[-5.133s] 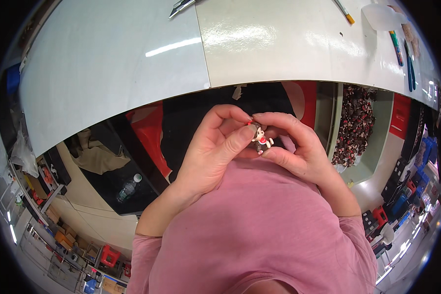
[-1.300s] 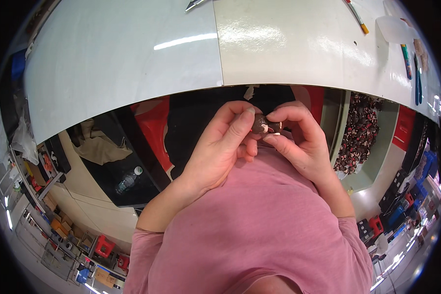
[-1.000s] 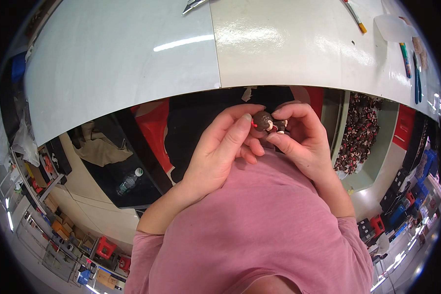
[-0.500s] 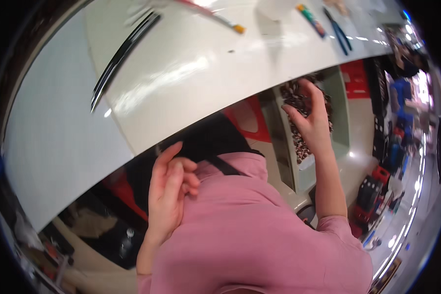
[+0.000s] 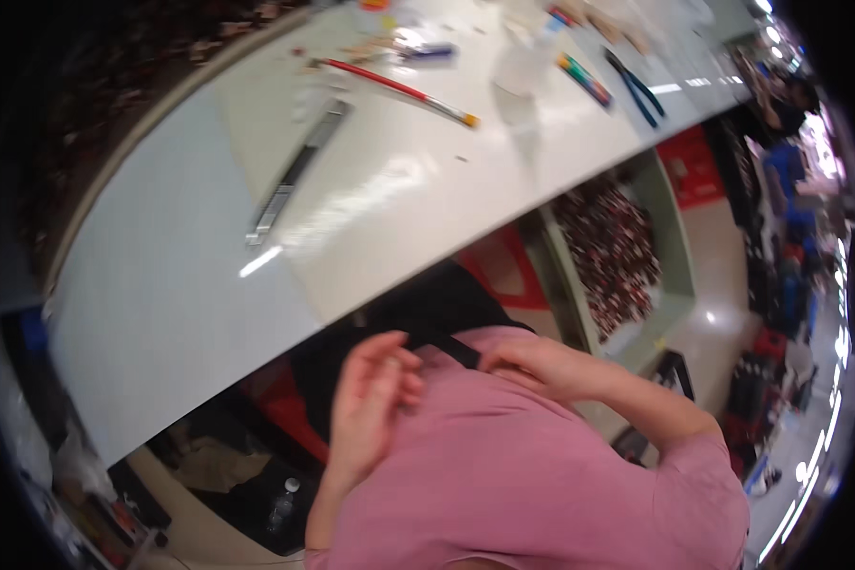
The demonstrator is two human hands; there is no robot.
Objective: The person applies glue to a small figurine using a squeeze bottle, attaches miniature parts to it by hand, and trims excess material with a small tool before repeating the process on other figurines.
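My left hand [image 5: 375, 399] is raised in front of my chest with its fingers loosely curled; I see nothing in it, though the palm side is partly hidden. My right hand [image 5: 541, 366] lies against my pink shirt [image 5: 541, 475], fingers drawn together and pointing left toward a black strap [image 5: 454, 349]. Whether it holds anything is hidden. The two hands are apart, about a hand's width from each other. Both sit just below the near edge of the white table [image 5: 209, 285].
On the table lie a red-handled brush [image 5: 399, 90], a long metal strip [image 5: 294, 176], blue-handled pliers [image 5: 641, 87], coloured markers [image 5: 584, 78] and a clear cup [image 5: 518, 71]. A green-rimmed bin of small dark red pieces [image 5: 613, 252] stands at my right. A bottle [image 5: 280, 508] stands on the floor.
The hands held a small piece together at my chest, then parted. The right hand reached out toward the bin at the right and has come back to my chest. My view turned right.
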